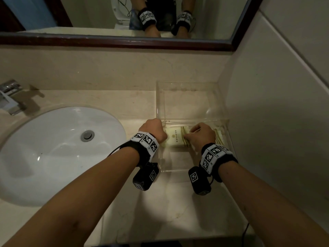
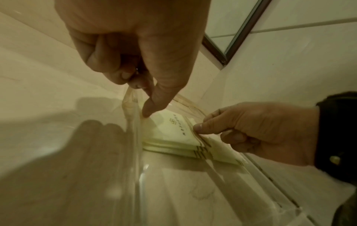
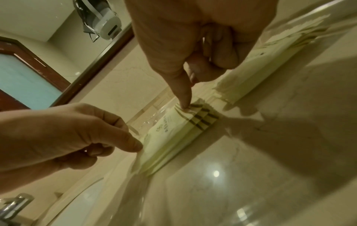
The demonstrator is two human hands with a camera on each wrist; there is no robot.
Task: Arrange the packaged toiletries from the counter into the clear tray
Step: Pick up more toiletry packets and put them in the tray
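A clear tray [image 1: 188, 83] stands on the counter by the right wall. A stack of cream packets with striped ends [image 1: 175, 139] lies across its floor. My left hand [image 1: 154, 129] touches the stack's left end with a straight index finger [image 2: 147, 110], the other fingers curled. The right hand [image 1: 202, 134] presses its straight index finger [image 3: 183, 100] on the striped right end. In the left wrist view the stack [image 2: 173, 134] lies against the tray's left wall [image 2: 131, 137]. A second group of packets [image 3: 270, 61] lies to the right, mostly behind the right hand [image 2: 260, 131].
A white sink [image 1: 58, 150] with a chrome faucet [image 1: 8, 98] takes up the left of the counter. The dark-framed mirror [image 1: 106, 41] runs along the back. The tiled wall [image 1: 284, 104] stands close on the right. Bare counter [image 1: 178, 211] lies in front of the tray.
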